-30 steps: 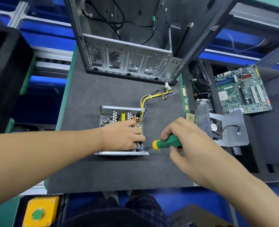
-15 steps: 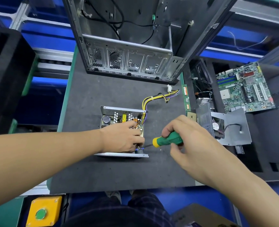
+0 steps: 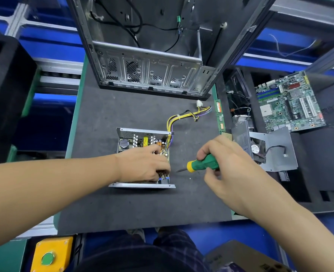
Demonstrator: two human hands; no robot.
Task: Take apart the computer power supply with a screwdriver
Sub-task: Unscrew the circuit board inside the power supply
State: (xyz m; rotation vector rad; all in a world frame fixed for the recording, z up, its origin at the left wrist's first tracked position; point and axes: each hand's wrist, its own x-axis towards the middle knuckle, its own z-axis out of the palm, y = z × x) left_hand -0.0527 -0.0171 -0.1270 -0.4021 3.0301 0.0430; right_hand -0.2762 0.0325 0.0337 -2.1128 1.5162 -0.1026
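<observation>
The opened power supply (image 3: 140, 134) lies on the dark mat, its metal shell uncovered and its circuit board showing. A bundle of yellow and purple wires (image 3: 183, 115) runs from it to the upper right. My left hand (image 3: 144, 165) lies inside the shell with curled fingertips on the board's right part, hiding most of it. My right hand (image 3: 223, 163) grips a screwdriver (image 3: 203, 163) with a green and yellow handle. Its tip points left and hangs just right of the shell's open side, apart from it.
An empty computer case (image 3: 150, 69) stands at the back of the mat (image 3: 134, 205). On the right lie a green motherboard (image 3: 289, 103), a metal cover with a fan (image 3: 274, 152) and a memory stick (image 3: 220, 118). A yellow box with a green button (image 3: 50, 256) sits at the lower left.
My right hand has drawn the screwdriver to the right, so its tip has left the power supply's near right corner. My left hand stays on the board.
</observation>
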